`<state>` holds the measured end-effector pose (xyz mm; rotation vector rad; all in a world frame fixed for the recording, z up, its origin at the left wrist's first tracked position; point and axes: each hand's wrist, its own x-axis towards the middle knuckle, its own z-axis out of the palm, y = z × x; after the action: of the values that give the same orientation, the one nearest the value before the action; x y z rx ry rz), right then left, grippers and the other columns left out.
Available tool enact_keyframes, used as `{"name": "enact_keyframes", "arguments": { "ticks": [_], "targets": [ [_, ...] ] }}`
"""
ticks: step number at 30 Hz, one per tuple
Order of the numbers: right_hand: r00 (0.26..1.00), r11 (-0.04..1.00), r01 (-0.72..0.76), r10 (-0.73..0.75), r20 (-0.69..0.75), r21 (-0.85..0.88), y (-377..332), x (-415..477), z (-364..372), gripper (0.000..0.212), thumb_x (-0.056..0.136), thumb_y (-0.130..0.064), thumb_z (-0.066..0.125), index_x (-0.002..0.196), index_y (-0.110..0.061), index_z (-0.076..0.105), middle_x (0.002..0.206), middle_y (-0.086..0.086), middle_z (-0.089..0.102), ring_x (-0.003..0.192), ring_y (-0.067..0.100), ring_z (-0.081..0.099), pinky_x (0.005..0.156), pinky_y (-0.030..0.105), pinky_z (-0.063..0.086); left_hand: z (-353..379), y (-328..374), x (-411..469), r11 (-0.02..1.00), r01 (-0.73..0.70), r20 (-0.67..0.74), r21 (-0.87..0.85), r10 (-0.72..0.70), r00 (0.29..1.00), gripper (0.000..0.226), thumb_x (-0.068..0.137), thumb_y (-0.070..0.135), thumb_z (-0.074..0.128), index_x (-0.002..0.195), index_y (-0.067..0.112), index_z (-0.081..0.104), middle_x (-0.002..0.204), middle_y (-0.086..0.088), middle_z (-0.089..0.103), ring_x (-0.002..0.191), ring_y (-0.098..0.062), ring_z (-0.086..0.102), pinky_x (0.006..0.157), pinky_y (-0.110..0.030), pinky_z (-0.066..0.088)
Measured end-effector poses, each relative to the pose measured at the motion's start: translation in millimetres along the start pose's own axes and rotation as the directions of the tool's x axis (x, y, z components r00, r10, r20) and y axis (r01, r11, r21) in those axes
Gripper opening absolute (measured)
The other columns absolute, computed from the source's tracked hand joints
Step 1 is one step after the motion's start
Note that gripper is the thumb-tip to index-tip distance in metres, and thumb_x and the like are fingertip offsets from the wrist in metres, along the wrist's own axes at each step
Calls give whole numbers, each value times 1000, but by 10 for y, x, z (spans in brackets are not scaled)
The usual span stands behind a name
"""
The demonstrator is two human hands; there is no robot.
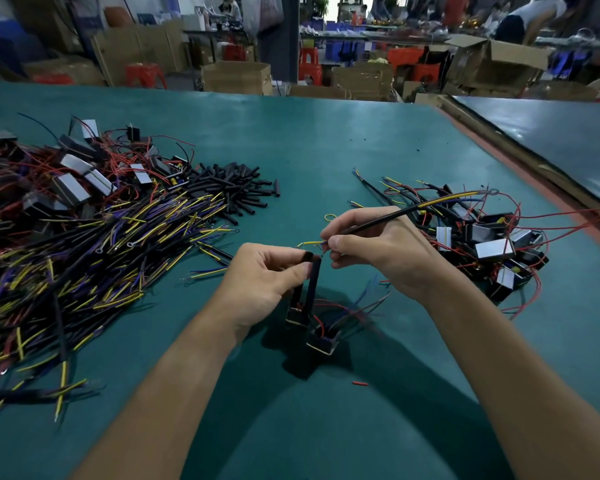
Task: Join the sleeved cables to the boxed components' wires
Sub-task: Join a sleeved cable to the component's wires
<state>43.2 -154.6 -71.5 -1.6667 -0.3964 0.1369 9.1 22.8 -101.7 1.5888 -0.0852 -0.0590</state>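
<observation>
left grip point(267, 282): thumb and forefinger pinch the tops of two black sleeves point(314, 282) rising from two boxed components point(323, 341) low over the table point(326, 140).
right grip point(371, 258): curled round a sleeved cable point(395, 217), fingertips pinching its bare ends by the left thumb.
risk, join: the fine strands may slip apart or meet the wrong colour, since both pinches are crowded together.
risk, load: the dangling boxes pull on thin leads, so a loose pinch likely drops them.
risk, snag: the cable's long tail sweeps over the right heap point(492, 244) and could hook a red wire.
hidden: the joint itself is covered by fingertips and blurred.
unclear: whether the boxes touch the table; which wires are paired.
</observation>
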Motion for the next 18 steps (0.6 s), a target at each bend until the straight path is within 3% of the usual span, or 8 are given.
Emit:
{"name": "enact_keyframes", "arguments": {
  "ticks": [2,8,12,18],
  "targets": [
    [1000,1000,-9,9,18,-16,4,-3,6,16,86,10,63,83,-4,71,73,15,67,62,16,62,69,32,60,4,-10,-7,999,-21,-9,39,22,1000,16,80,-1,71,83,13,76,76,-2,73,69,-13,60,66,-23,52],
    [999,999,-34,35,38,-34,-1,-3,0,16,85,10,64,80,-4,70,68,8,68,59,16,63,64,27,58,15,-20,5,998,-36,-62,58,40,997,17,73,-6,76,71,11,74,66,-2,71,59,-9,59,61,-21,50],
    [997,998,-27,31,67,-49,-11,-9,-10,15,84,10,65,80,-3,70,71,13,68,60,15,64,62,25,57,4,-36,16,998,-32,-103,60,38,994,10,71,-4,79,73,4,74,69,-11,71,60,-16,58,62,-25,50],
    [996,999,-5,10,89,-51,-16,-25,-2,15,85,8,66,78,-5,70,69,13,66,60,15,63,62,25,56,16,-32,-10,997,-73,-132,39,77,988,9,70,-1,81,74,4,75,68,-8,73,59,-11,61,60,-20,53]
  ]
}}
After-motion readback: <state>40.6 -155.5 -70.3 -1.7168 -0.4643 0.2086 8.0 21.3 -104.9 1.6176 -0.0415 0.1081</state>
